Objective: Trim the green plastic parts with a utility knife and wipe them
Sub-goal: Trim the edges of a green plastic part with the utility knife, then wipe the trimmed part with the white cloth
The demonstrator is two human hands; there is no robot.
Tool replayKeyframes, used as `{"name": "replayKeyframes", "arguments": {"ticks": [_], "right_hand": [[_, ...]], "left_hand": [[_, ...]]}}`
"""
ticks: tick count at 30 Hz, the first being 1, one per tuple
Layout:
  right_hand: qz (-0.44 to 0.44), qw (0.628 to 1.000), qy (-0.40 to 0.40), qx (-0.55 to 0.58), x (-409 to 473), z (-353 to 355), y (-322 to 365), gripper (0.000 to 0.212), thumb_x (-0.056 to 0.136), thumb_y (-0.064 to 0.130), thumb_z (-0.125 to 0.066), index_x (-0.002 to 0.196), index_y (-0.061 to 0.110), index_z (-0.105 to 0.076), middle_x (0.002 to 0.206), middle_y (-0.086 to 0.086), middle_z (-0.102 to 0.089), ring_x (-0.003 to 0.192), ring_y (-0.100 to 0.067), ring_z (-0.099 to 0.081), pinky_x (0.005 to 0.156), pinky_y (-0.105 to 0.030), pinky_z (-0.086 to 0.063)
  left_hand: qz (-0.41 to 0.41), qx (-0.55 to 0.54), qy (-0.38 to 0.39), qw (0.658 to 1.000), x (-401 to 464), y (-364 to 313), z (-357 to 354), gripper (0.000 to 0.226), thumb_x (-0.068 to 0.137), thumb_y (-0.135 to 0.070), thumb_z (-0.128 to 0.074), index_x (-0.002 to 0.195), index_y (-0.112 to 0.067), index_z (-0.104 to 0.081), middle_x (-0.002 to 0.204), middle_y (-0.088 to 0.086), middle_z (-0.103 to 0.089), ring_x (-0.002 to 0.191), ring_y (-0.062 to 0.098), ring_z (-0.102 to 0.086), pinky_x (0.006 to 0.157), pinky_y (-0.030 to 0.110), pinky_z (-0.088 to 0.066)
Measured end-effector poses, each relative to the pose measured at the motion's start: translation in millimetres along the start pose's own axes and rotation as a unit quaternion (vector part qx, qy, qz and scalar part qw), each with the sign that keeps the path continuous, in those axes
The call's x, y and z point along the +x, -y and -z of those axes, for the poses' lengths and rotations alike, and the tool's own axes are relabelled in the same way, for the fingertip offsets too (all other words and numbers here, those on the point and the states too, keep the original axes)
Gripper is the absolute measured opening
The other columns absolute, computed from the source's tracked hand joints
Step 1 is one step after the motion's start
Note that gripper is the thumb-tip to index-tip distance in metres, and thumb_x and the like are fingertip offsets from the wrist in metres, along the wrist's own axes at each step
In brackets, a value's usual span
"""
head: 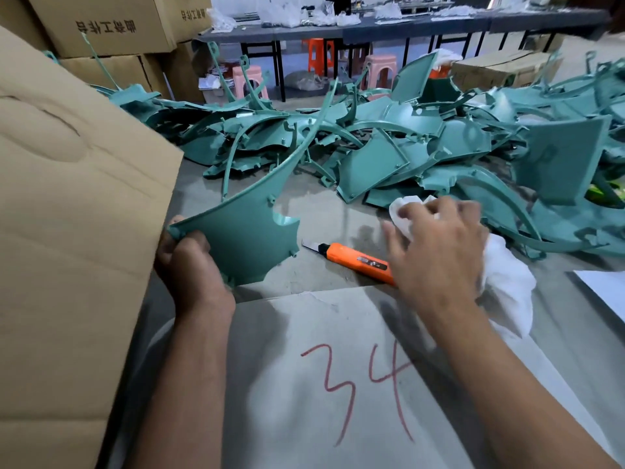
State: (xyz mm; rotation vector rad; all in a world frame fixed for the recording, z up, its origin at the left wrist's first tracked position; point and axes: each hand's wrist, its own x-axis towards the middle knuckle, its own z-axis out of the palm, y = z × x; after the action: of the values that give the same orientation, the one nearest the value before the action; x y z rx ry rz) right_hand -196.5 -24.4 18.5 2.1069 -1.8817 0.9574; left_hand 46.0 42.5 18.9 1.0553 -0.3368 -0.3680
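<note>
My left hand (189,262) grips the lower left corner of a green plastic part (250,238), a curved panel with a long thin arm rising up and to the right. An orange utility knife (355,260) lies flat on the table with its blade out, pointing left, just right of that part. My right hand (439,252) hovers over the knife's rear end and holds a white cloth (507,286), which shows above the fingers and trails out below the wrist.
A large heap of green plastic parts (389,143) covers the table behind. A big cardboard box (67,231) stands at the left. A grey sheet marked 34 in red (338,384) lies in front. Stools and a long table stand in the background.
</note>
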Motion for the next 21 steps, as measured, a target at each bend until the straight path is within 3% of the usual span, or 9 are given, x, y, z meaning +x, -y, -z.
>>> {"name": "replayKeyframes", "arguments": {"ticks": [3,6,8,10,13,16,17,19,21], "right_hand": [[-0.119,0.982,0.117,-0.087,12.9,8.5,-25.1,0.048,0.087,0.046,-0.073,0.130,0.028,-0.060,0.127,-0.017,-0.050,0.125,-0.041,-0.041,0.098,-0.052,-0.040],[-0.139,0.972,0.185,-0.037,16.7,5.4,-41.2,0.053,0.087,0.017,-0.073,0.137,0.029,-0.060,0.119,-0.016,-0.053,0.111,-0.044,-0.055,0.085,-0.045,-0.046],[-0.106,0.991,0.069,0.054,18.1,2.3,-45.1,0.046,0.085,-0.004,-0.063,0.125,0.018,-0.073,0.107,-0.012,-0.055,0.100,-0.040,-0.059,0.079,-0.036,-0.043],[-0.041,0.974,-0.099,0.200,16.7,8.4,-40.6,0.042,0.080,-0.014,-0.054,0.104,0.009,-0.079,0.103,-0.007,-0.050,0.094,-0.027,-0.057,0.078,-0.027,-0.039],[-0.044,0.879,-0.230,0.417,18.8,16.2,-24.6,0.038,0.082,-0.011,-0.053,0.093,0.017,-0.076,0.100,-0.007,-0.056,0.095,-0.020,-0.060,0.084,-0.028,-0.048],[-0.169,0.708,-0.207,0.654,32.6,27.5,4.1,0.019,0.091,0.000,-0.062,0.098,0.011,-0.075,0.091,-0.008,-0.073,0.087,-0.018,-0.068,0.084,-0.039,-0.058],[-0.171,0.693,-0.199,0.672,35.9,31.6,14.8,0.017,0.093,0.003,-0.062,0.100,0.010,-0.076,0.093,-0.011,-0.074,0.087,-0.019,-0.068,0.085,-0.041,-0.058],[-0.120,0.759,-0.219,0.602,34.3,34.0,37.8,0.021,0.094,0.006,-0.061,0.102,0.015,-0.079,0.104,-0.020,-0.068,0.094,-0.017,-0.064,0.089,-0.040,-0.056],[0.007,0.834,-0.213,0.509,21.8,31.9,66.0,0.026,0.093,-0.002,-0.058,0.107,0.010,-0.077,0.109,-0.019,-0.054,0.102,-0.007,-0.055,0.094,-0.027,-0.049]], "left_hand": [[0.049,0.007,-0.031,0.998,-1.0,1.9,-4.9,0.017,0.057,-0.006,-0.045,0.058,-0.021,-0.053,0.074,-0.001,-0.052,0.070,0.018,-0.046,0.069,0.033,-0.039],[0.013,0.055,0.018,0.998,-3.0,3.2,-5.9,0.013,0.058,-0.008,-0.046,0.054,-0.020,-0.051,0.063,-0.005,-0.046,0.064,0.016,-0.040,0.061,0.028,-0.033],[-0.022,0.082,0.085,0.993,-7.3,4.5,-5.3,0.016,0.063,-0.008,-0.047,0.056,-0.021,-0.055,0.059,-0.008,-0.049,0.060,0.013,-0.042,0.054,0.023,-0.032],[-0.045,0.106,0.153,0.982,-12.3,6.8,-5.3,0.023,0.068,-0.006,-0.047,0.064,-0.021,-0.065,0.061,-0.011,-0.058,0.058,0.007,-0.050,0.050,0.018,-0.039],[-0.064,0.156,0.218,0.961,-17.4,7.6,-6.6,0.019,0.070,-0.008,-0.049,0.080,-0.006,-0.065,0.068,0.002,-0.064,0.064,0.013,-0.056,0.052,0.025,-0.046],[-0.108,0.199,0.253,0.940,-18.3,8.3,-6.4,0.014,0.071,-0.008,-0.050,0.078,-0.011,-0.062,0.068,0.009,-0.061,0.064,0.017,-0.053,0.054,0.030,-0.042],[-0.117,0.207,0.268,0.934,-18.4,8.7,-6.6,0.014,0.071,-0.008,-0.051,0.077,-0.015,-0.062,0.068,0.004,-0.062,0.064,0.017,-0.055,0.054,0.031,-0.044],[-0.135,0.226,0.300,0.917,-16.8,11.1,-5.3,0.013,0.077,-0.009,-0.060,0.086,-0.017,-0.064,0.077,-0.001,-0.068,0.071,0.019,-0.063,0.057,0.039,-0.054],[-0.165,0.243,0.318,0.901,-15.7,14.0,-4.0,0.020,0.080,-0.013,-0.075,0.097,-0.011,-0.065,0.089,0.001,-0.072,0.083,0.025,-0.069,0.068,0.046,-0.058]]}}
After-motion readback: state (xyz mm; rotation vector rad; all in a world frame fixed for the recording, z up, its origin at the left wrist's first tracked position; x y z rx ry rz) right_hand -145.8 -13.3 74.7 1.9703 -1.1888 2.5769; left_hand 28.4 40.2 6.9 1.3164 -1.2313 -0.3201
